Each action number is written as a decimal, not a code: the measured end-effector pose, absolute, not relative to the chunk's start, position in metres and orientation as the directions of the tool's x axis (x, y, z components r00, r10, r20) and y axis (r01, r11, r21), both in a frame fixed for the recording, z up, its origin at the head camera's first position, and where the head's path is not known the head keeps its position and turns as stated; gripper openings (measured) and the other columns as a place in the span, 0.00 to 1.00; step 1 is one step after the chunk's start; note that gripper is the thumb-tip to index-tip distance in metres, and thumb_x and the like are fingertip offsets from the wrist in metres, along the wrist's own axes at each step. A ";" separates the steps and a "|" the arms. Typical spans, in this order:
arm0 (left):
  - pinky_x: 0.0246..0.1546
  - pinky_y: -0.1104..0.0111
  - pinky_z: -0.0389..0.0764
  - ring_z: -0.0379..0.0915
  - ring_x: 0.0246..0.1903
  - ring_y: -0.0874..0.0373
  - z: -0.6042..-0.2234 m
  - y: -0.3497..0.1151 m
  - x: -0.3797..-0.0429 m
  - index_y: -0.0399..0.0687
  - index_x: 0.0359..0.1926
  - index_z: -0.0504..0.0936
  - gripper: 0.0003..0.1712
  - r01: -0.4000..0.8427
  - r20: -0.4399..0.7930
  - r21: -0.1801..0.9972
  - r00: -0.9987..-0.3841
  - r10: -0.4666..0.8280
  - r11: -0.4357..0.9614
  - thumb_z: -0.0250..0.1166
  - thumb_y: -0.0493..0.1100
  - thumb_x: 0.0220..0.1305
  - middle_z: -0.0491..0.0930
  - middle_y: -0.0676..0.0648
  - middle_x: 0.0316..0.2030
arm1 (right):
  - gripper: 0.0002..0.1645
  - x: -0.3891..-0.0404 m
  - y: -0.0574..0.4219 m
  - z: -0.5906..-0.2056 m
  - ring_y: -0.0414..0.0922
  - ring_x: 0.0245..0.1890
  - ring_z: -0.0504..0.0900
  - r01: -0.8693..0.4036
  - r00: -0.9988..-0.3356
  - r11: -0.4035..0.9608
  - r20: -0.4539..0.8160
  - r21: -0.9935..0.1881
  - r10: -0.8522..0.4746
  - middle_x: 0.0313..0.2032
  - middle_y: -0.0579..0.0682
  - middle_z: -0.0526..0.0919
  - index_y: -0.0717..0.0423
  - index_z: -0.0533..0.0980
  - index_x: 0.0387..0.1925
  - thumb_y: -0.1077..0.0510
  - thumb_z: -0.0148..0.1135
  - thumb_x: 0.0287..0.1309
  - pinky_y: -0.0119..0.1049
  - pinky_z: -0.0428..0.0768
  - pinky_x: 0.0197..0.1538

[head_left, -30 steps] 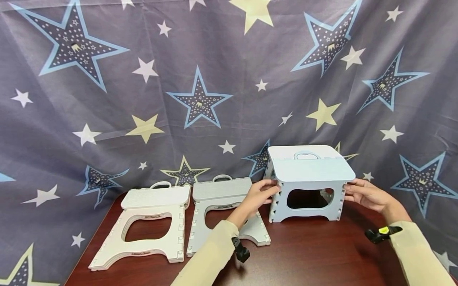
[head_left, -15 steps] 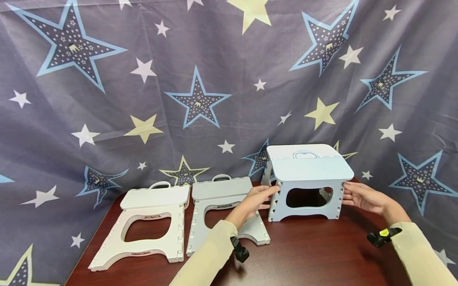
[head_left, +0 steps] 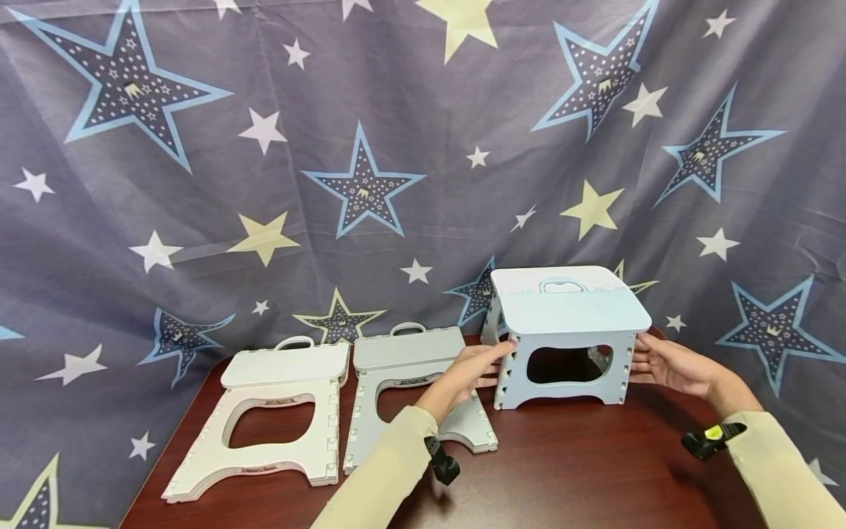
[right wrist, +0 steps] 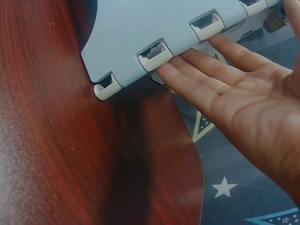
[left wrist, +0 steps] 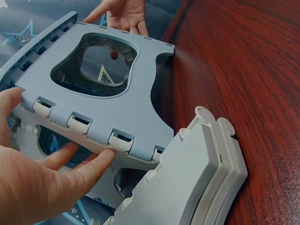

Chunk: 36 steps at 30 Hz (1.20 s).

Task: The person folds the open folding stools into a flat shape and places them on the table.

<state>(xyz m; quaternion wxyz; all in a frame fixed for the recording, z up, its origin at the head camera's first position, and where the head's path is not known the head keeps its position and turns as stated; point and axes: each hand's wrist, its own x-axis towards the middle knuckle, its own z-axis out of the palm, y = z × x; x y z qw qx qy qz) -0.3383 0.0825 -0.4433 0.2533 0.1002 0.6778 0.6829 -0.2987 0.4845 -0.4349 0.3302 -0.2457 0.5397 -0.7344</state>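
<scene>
Reddish-brown table (head_left: 575,463), starry cloth (head_left: 423,95) behind it; our left fingers (left wrist: 97,169) and right fingers (right wrist: 199,93), extended, touch the blue stool (head_left: 575,314).

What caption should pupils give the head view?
Left hand and right hand flank an unfolded blue stool; grey stool and white stool lie folded.

Indoors, looks like a makeshift filming corner; type of building unclear. Creased star-print curtain (head_left: 423,110) fills view from 9 o'clock through 12 to 3. Dark-red wood-grain table (head_left: 562,463) at 6, close against it. Small cameras (head_left: 446,469) strapped at both wrists. Folding stools (head_left: 575,312), 4 to 8, could suit home or shop.
</scene>
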 end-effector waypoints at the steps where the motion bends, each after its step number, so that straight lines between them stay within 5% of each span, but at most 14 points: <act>1: 0.62 0.51 0.79 0.74 0.63 0.42 -0.443 0.082 -0.338 0.40 0.62 0.78 0.34 -0.207 -0.204 0.977 -0.851 0.484 0.049 0.67 0.59 0.65 0.78 0.41 0.59 | 0.36 -0.299 0.485 -0.435 0.43 0.67 0.76 0.219 -0.666 -0.187 -0.007 -0.958 -0.746 0.67 0.45 0.78 0.44 0.71 0.69 0.51 0.15 0.82 0.41 0.75 0.70; 16: 0.61 0.50 0.80 0.76 0.61 0.42 -0.444 0.082 -0.336 0.42 0.61 0.78 0.34 -0.207 -0.203 0.977 -0.859 0.470 0.044 0.66 0.62 0.65 0.78 0.41 0.58 | 0.34 -0.295 0.482 -0.434 0.41 0.64 0.79 0.211 -0.721 -0.133 -0.063 -0.968 -0.691 0.63 0.42 0.80 0.39 0.72 0.66 0.50 0.18 0.83 0.41 0.77 0.68; 36: 0.61 0.51 0.81 0.77 0.57 0.46 -0.442 0.082 -0.336 0.43 0.62 0.78 0.35 -0.214 -0.215 0.975 -0.852 0.478 0.057 0.66 0.63 0.65 0.79 0.42 0.55 | 0.35 -0.295 0.483 -0.437 0.41 0.66 0.77 0.224 -0.695 -0.151 -0.049 -0.963 -0.717 0.65 0.41 0.79 0.40 0.71 0.68 0.50 0.15 0.82 0.41 0.76 0.69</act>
